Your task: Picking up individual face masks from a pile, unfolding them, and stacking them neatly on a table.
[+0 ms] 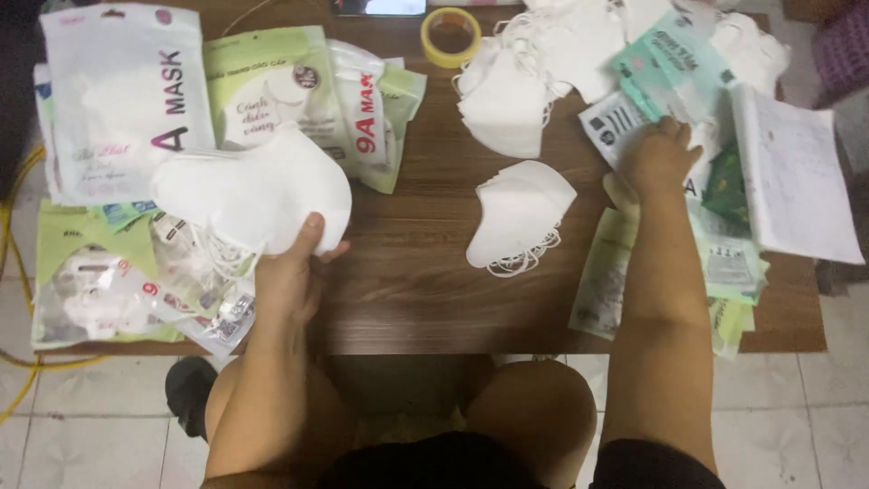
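My left hand [291, 269] grips a thick stack of white folded face masks [258, 192] just above the left part of the brown wooden table [416, 299]. My right hand [656, 161] reaches to the right side and rests on a heap of flat plastic mask packets [634, 109], fingers bent onto a packet; whether it grips one I cannot tell. Between the hands a small stack of white masks [518, 215] lies on the table with its ear loops hanging out. A larger pile of white masks [511, 95] lies farther back.
Filled and empty mask bags [127, 100] cover the table's left side. A roll of yellow tape [450, 36] lies at the back centre. A white sheet [797, 172] rests at the right edge. A yellow cable [11, 235] runs over the tiled floor at left.
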